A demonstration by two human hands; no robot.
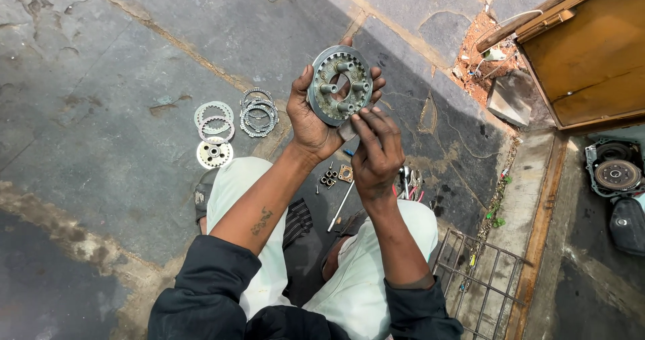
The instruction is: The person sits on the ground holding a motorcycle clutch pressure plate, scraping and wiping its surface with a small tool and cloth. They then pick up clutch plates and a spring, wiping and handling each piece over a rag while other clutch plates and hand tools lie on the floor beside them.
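My left hand [310,121] holds up a round grey metal clutch hub [340,85] with several short posts on its face, gripping it from the left and behind. My right hand [376,153] is just below the hub, its fingertips pinched against the hub's lower edge on a small pale piece that I cannot make out. Both forearms rise from my lap, in dark sleeves pushed up.
On the stone floor to the left lie flat metal rings [214,119], a stack of toothed clutch plates [259,113] and a round disc [214,154]. Small bolts and springs [329,177], a long tool [340,207] and pliers lie between my knees. An engine case [615,172] sits right, a wire rack [480,276] lower right.
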